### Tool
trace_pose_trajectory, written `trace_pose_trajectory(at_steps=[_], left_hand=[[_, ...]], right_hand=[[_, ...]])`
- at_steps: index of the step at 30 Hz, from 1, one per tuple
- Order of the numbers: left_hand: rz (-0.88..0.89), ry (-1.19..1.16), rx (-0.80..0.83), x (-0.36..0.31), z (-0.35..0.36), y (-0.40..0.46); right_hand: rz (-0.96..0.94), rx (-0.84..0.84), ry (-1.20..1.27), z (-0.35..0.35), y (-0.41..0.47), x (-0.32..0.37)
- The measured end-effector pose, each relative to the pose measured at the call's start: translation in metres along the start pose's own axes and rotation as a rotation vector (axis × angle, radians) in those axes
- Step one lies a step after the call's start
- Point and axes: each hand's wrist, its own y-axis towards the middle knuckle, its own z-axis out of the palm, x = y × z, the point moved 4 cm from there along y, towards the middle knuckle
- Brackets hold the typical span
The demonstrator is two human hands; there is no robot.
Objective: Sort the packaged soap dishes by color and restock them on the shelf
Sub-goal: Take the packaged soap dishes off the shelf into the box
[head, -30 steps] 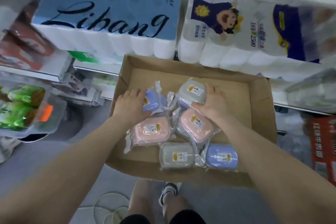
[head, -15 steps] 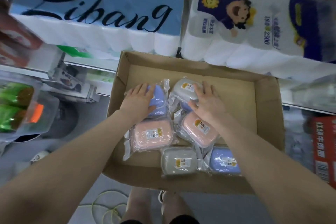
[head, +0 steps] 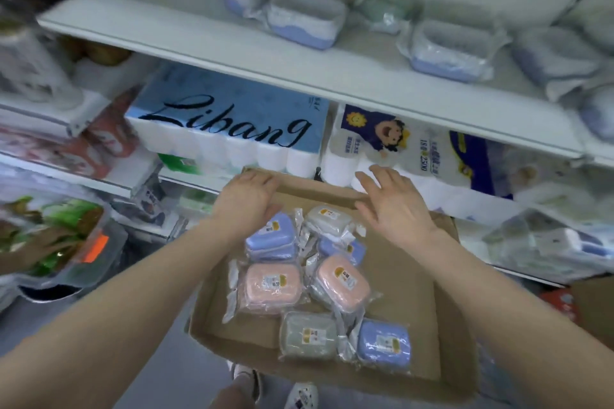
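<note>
Both hands are seen raised above the far end of the cardboard box (head: 445, 309), and nothing is held in either. The left hand (head: 247, 201) is loosely curled with its fingers bent downward over the box's far wall; whether that wall is touched cannot be told. The right hand (head: 392, 202) is spread open with fingers straight, in front of a white toilet-roll pack (head: 415, 156).

Much of the view is smeared by motion. The upper shelf (head: 299, 73) carries blurred wrapped tubs in white and lavender whose exact kind cannot be made out. The goods at the far left are blurred too, and the box's near right corner is covered by the right forearm. Below the box, the tips of two shoes (head: 275, 388) are only partly seen.

Seven packaged soap dishes are held in the box, clustered toward its left and middle. Two blue soap dishes (head: 270, 236) and a grey soap dish (head: 329, 217) lie at the far end, one of the blue ones largely hidden beneath its neighbours. Two pink soap dishes (head: 272, 285) lie side by side in the middle. A second grey dish (head: 309, 335) and a third blue dish (head: 383, 342) lie nearest the person. The far blue and grey dishes lie just below and between the hands; the rest lie nearer the person, between the forearms.

A blue "Libang" toilet-roll pack (head: 229, 123) is stocked on the shelf behind the box.
</note>
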Motion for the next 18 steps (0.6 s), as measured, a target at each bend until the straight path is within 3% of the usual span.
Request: trace_pose_trajectory(at_steps=[5, 8, 18], left_hand=[[0.003, 0.014, -0.212, 0.016, -0.082, 0.007], [0.027, 0.016, -0.319, 0.034, -0.115, 0.021], [0.058, -0.006, -0.373, 0.112, -0.164, 0.098]], right_hand=[[-0.085, -0.273, -0.053, -0.078, 0.033, -0.009], [-0.088, -0.351, -0.067, -0.114, 0.057, -0.008], [0.15, -0.263, 0.01, -0.151, 0.178, 0.017]])
